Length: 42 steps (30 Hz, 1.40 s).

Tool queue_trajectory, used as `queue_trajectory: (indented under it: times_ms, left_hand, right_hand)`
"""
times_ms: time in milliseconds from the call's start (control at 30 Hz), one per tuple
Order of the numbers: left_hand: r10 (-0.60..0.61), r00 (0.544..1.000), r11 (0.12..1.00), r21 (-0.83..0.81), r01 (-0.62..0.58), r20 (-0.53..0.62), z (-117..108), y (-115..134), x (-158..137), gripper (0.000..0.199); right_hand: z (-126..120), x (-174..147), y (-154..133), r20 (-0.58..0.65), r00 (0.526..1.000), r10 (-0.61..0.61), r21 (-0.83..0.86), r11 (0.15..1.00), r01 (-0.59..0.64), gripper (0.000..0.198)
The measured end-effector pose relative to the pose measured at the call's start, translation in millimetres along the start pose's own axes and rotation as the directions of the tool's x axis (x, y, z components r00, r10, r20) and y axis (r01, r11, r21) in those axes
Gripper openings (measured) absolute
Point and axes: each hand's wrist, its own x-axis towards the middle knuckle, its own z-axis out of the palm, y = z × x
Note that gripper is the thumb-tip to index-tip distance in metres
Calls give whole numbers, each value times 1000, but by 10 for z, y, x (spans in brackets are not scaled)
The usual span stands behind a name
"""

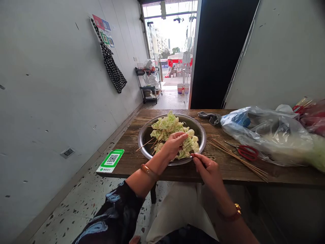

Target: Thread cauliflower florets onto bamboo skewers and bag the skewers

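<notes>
A wide metal basin (203, 137) on the wooden table holds pale green-white cauliflower pieces (166, 123), several threaded on thin wooden skewers (145, 145). My left hand (174, 144) is over the basin, its fingers closed around cauliflower (191, 144) at the right side. At the basin's near right rim, my right hand (207, 167) pinches with thumb and forefinger close to that cauliflower. What lies between those fingertips is too small to make out. Loose bamboo skewers (238, 157) lie to the right of the basin, beside red-handled scissors (247, 153).
A clear plastic bag (276, 135) with pale contents covers the table's right side. A dark grey cloth (210, 117) lies behind the basin. A green-bordered QR card (111, 161) sits at the left corner. A wheeled cart (149, 86) stands near the glass doorway.
</notes>
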Motion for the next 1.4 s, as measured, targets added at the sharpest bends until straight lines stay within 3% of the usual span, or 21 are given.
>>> queue_trajectory:
  times_ms: [400, 767, 1133, 1400]
  left_hand:
    - [-41, 999, 995, -92, 42, 19, -82, -61, 93, 44]
    - [138, 986, 989, 58, -133, -96, -134, -92, 96, 36]
    - [131, 981, 985, 132, -113, -142, -150, -45, 110, 23]
    - [129, 988, 948, 305, -97, -88, -348, 13, 65, 20]
  right_hand:
    - [10, -49, 40, -52, 994, 94, 126, 988, -87, 43]
    - [-7, -8, 246, -112, 975, 193, 352, 925, -143, 41]
    - [-141, 170, 98, -232, 973, 10, 128, 992, 20, 35]
    - [-81, 269, 41, -221, 968, -121, -54, 992, 112, 32]
